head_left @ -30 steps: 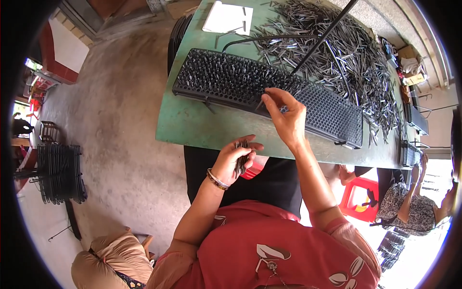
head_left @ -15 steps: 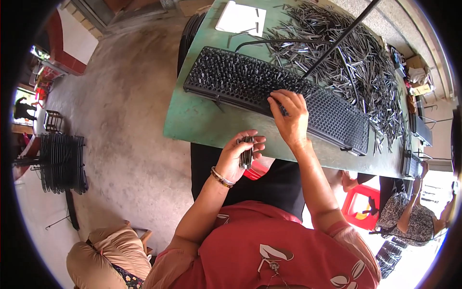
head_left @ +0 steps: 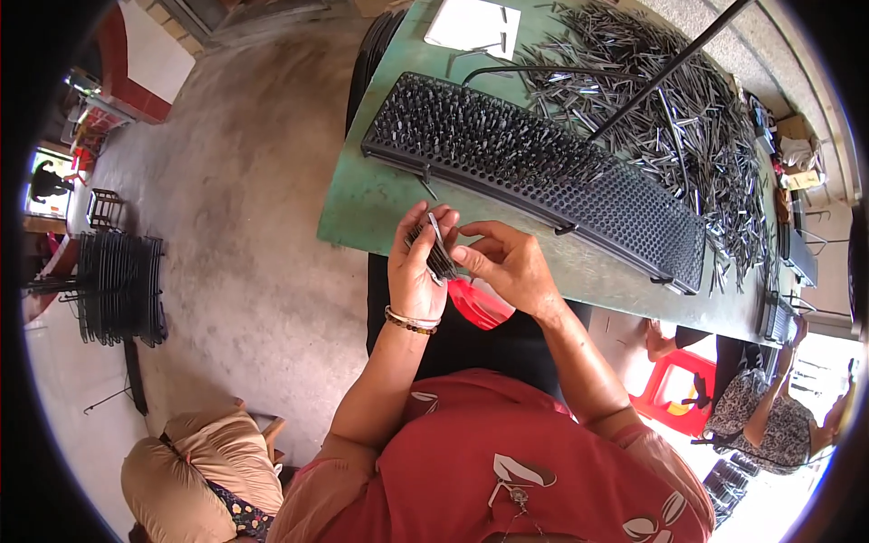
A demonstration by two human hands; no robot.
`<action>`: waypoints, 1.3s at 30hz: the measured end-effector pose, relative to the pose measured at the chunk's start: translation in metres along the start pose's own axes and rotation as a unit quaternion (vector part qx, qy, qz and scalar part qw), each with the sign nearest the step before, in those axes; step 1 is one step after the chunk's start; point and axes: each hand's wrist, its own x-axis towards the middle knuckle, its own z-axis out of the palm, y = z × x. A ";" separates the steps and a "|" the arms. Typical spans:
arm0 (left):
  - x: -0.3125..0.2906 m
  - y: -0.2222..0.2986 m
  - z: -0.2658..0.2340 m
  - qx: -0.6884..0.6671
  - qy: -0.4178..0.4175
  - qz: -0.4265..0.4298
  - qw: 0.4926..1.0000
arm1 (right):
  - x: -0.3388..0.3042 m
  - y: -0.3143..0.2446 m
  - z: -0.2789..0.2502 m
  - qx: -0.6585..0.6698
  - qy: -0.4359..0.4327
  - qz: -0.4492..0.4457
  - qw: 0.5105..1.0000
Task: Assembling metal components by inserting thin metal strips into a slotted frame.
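- keep dark strips (head_left: 440, 261) bunched in left hand (head_left: 412, 276), with curled fingers, by the near edge of the green surface (head_left: 369, 204)
- ease one loose with right hand (head_left: 514, 271), thumb and fingertips slightly parted beside the bunch; hard to tell if gripping any

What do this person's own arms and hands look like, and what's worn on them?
Both the left hand and right hand are ungloved. The left wrist wears a pale bangle and a dark beaded bracelet; none shows on the right wrist. The forearms are bare; the sleeves, paler than the red top, end near the elbows.
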 end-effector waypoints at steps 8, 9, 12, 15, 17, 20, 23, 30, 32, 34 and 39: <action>-0.004 -0.007 0.002 0.040 0.004 0.019 0.999 | 0.001 0.014 0.011 0.073 0.000 0.022 0.997; -0.004 -0.009 0.002 0.044 -0.001 0.023 0.999 | 0.002 0.017 0.010 0.108 -0.007 0.048 0.993; -0.005 -0.016 0.001 0.067 -0.013 0.032 0.997 | -0.001 0.022 0.010 0.054 -0.001 0.023 0.998; -0.005 -0.023 0.001 0.115 -0.035 0.046 0.992 | -0.007 0.028 0.016 0.028 0.010 -0.040 0.999; -0.006 -0.023 0.001 0.160 -0.035 0.034 0.986 | -0.010 0.027 0.015 -0.015 0.006 -0.038 0.999; -0.003 -0.024 -0.001 0.231 -0.037 0.002 0.972 | -0.010 0.030 0.012 -0.082 -0.005 -0.020 0.996; -0.004 -0.024 0.003 0.273 -0.032 -0.013 0.961 | -0.013 0.023 0.011 -0.079 -0.016 0.004 0.997; -0.001 -0.020 0.011 0.237 -0.025 -0.061 0.969 | -0.010 0.036 0.005 0.132 -0.036 0.054 0.989; 0.000 -0.021 0.009 0.221 -0.023 -0.058 0.973 | -0.009 0.040 0.003 0.226 -0.031 0.074 0.971; -0.004 -0.017 0.009 0.224 -0.025 -0.106 0.968 | -0.008 0.039 -0.002 0.319 -0.023 0.092 0.943; -0.011 -0.027 0.008 0.134 -0.041 -0.206 0.968 | -0.013 0.040 -0.011 0.029 0.039 -0.047 0.998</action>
